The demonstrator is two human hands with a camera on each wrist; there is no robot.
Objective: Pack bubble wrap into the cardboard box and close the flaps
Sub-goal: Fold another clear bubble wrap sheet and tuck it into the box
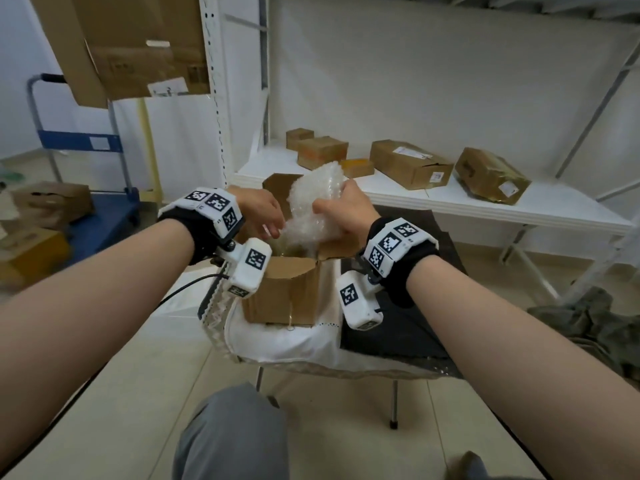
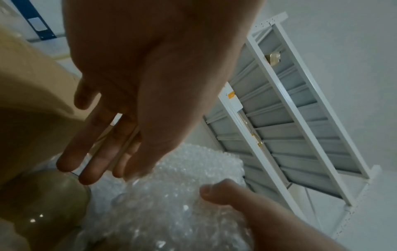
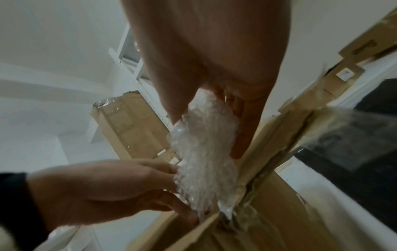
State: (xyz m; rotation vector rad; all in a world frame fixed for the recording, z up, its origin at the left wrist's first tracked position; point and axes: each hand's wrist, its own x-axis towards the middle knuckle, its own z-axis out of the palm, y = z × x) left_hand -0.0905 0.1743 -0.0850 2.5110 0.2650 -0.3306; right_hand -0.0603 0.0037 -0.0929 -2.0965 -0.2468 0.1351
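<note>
A person's right hand (image 1: 346, 211) grips a bunched wad of bubble wrap (image 1: 313, 206) above the open cardboard box (image 1: 284, 289), fingers curled round its upper part; the left hand (image 1: 259, 211), fingers straight and relaxed, touches the wrap's left side, its tips over the box mouth; the flaps stand open; the box rests on a white cloth (image 1: 277, 341) over a small table; beyond, taped parcels (image 1: 408, 164) lie along a white shelf (image 1: 485, 202).
</note>
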